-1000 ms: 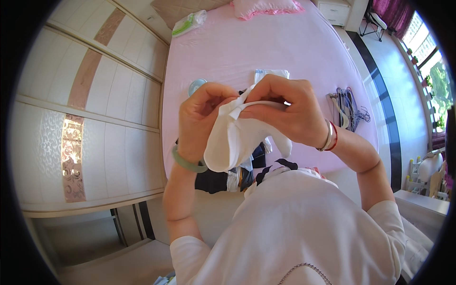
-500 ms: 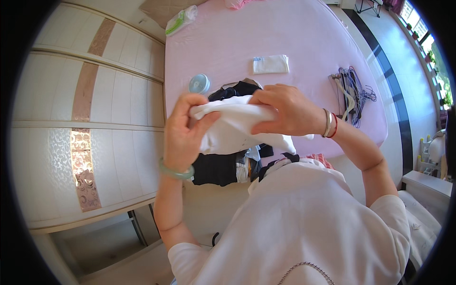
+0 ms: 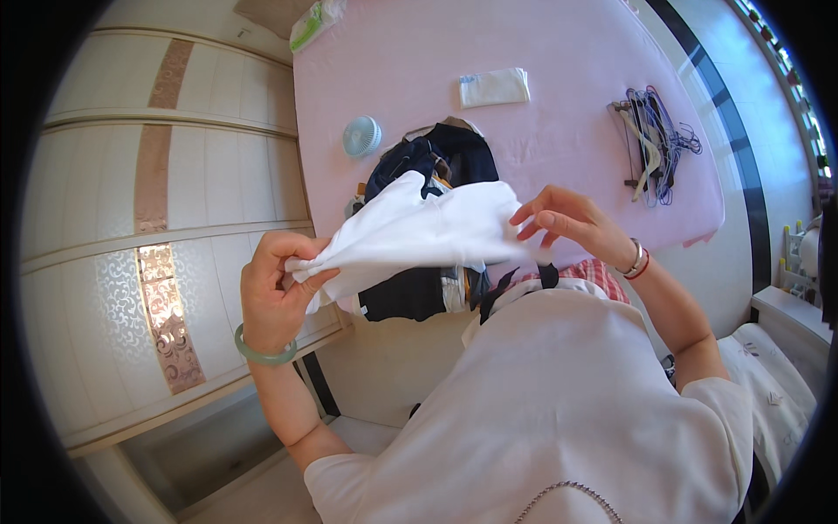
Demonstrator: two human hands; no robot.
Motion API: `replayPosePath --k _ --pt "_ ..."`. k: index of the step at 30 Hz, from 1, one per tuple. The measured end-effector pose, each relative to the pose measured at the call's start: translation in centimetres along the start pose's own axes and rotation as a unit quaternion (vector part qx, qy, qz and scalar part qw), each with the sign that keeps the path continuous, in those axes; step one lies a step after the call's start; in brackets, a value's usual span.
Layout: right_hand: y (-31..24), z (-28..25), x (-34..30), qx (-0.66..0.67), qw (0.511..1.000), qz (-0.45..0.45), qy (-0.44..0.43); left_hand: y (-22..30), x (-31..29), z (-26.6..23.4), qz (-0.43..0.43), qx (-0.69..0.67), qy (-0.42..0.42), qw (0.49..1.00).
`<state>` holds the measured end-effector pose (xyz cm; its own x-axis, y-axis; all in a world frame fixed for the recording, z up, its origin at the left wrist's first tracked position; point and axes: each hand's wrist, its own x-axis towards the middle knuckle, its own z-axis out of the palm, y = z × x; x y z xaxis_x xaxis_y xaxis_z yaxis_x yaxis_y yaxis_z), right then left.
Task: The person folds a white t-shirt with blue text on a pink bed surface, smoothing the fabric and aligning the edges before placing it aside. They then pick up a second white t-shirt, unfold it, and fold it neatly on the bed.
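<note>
A white garment [image 3: 428,223] is stretched out in the air in front of me; its exact kind cannot be made out. My left hand [image 3: 278,284], with a green bangle on the wrist, pinches the bunched left end. At the opposite end my right hand [image 3: 572,223] has its fingers apart, close to the cloth's edge or just brushing it. Beneath the garment lies a heap of dark clothes [image 3: 467,153], partly covered by it. A black folded piece [image 3: 401,295] shows below its lower edge.
On the pink-sheeted bed [image 3: 576,52] lie a folded white cloth [image 3: 494,88], a small blue fan [image 3: 361,136] and a bundle of hangers [image 3: 653,144]. A green and white package [image 3: 316,24] is at the far left. Cream wardrobe doors [image 3: 96,183] stand along my left.
My hands have moved apart, the left going left and nearer, the right going right. The garment has spread wider between them, and the right fingers have loosened from it.
</note>
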<state>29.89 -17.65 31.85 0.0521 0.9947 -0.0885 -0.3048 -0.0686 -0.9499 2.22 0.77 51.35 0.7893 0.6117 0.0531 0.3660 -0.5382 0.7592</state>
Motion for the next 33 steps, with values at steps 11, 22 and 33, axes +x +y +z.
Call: replayPosePath --k 11,22,33 --pt "5.4 3.3 1.2 0.279 0.911 0.293 -0.079 -0.1 -0.7 0.2 -0.008 -0.011 0.004 1.0" --pt "6.6 2.0 2.3 0.067 0.994 0.08 0.027 -2.2 0.0 -0.4 -0.029 -0.023 0.041 0.998" --pt "-1.2 -0.3 1.7 0.319 0.943 -0.046 0.078 -3.0 0.7 -0.3 -0.044 -0.018 0.012 0.999"
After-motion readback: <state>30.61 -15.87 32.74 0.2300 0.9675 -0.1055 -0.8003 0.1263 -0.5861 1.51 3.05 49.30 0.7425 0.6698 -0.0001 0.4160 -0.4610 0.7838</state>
